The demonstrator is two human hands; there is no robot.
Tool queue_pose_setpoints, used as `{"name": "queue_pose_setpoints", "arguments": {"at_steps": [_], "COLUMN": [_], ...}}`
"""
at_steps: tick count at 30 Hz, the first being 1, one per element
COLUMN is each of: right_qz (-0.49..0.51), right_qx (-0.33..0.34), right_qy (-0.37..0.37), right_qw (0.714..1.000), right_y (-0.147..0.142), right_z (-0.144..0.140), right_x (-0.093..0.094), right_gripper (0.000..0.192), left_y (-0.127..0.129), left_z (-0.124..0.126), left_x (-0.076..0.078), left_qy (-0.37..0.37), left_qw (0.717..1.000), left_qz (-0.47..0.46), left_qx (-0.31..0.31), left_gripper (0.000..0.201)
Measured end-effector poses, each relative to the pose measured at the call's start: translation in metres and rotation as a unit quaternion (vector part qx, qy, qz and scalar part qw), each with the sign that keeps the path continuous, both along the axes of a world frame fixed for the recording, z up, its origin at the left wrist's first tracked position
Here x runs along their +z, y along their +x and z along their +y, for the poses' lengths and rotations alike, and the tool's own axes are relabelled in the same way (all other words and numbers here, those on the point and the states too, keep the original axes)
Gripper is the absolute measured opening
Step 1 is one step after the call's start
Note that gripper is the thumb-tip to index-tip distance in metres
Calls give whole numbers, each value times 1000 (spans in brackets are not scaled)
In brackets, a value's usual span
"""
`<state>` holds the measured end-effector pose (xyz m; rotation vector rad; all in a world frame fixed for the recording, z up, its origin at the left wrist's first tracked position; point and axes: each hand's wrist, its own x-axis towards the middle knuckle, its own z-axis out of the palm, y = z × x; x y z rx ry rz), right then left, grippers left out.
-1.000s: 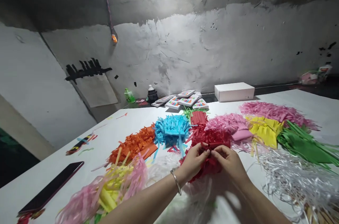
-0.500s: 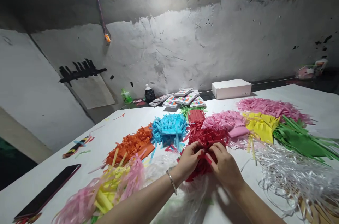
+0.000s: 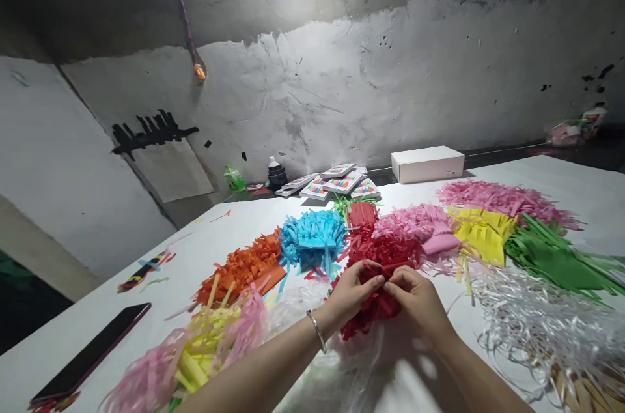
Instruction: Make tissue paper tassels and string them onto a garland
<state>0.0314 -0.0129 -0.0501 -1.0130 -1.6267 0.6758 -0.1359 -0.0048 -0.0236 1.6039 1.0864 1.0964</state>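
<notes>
Both hands meet over a bunch of red fringed paper at the front middle of the table. My left hand, with a silver bangle on the wrist, pinches the red paper between thumb and fingers. Close beside it, my right hand is closed on the same paper, its thumb tip almost touching the left thumb. The fingers hide part of the paper between them. Just beyond lies more red fringed paper. Blue fringed paper and pink fringed paper flank it.
Orange fringe and a pink-yellow bundle lie left, near a phone. Yellow and green fringe and white shredded strips lie right. A white box and several small printed boxes stand behind.
Both thumbs have shifted closer together on the red paper, and the right hand's fingers have curled in more. The other things on the table have stayed put.
</notes>
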Motion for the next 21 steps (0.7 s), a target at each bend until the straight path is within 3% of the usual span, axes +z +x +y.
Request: {"name": "queue_pose_setpoints", "arguments": {"at_steps": [3,6,12,16,21], "right_qz": [3,-5,-35,-70,-81], "right_qx": [4,-33,-112,-95,-82], "right_qy": [5,28,92,123,131], "right_qw": [1000,999,989,985,985], "right_y": [2,3,4,-1,-2], "right_z": [2,1,-1,-4,-6], "right_x": [-1,0,-5,-6,-4], "right_gripper": [23,19,9,29,27], "left_y": [-4,-7,-6,-3,-1], "left_z": [5,7,0,-4,-7], "left_x": [-2,0,13,18,19], "left_qy": [29,65,137,168,194], "left_qw": [999,993,974,962,952], "left_qz": [44,98,180,213,235], "left_qx": [6,19,17,11,0], "left_gripper": [21,13,21,18,15]}}
